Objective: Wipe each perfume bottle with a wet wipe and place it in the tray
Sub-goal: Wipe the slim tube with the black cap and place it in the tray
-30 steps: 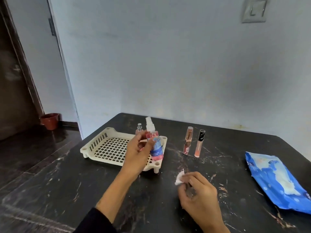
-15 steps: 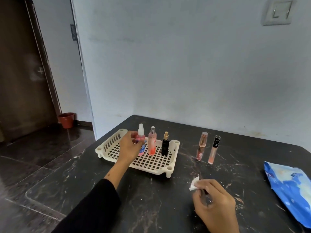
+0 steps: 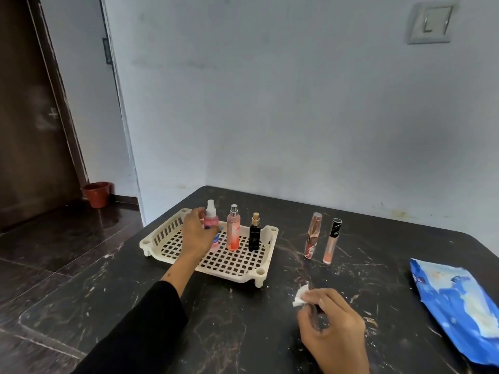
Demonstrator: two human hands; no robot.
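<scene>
three bottles (image 3: 233,228) in tray (image 3: 237,267) | two tubes (image 3: 321,238) right | wipes pack (image 3: 459,314) far right

Left arm in a long black sleeve (image 3: 145,327) of plain, unmarked fabric, ending short of the wrist. Left hand (image 3: 195,236) and right hand (image 3: 333,330) bare, without gloves, rings or watch; the right forearm is uncovered where visible.

Pale blue walls (image 3: 297,103), dark door (image 3: 29,117), glossy dark floor (image 3: 54,247).
</scene>
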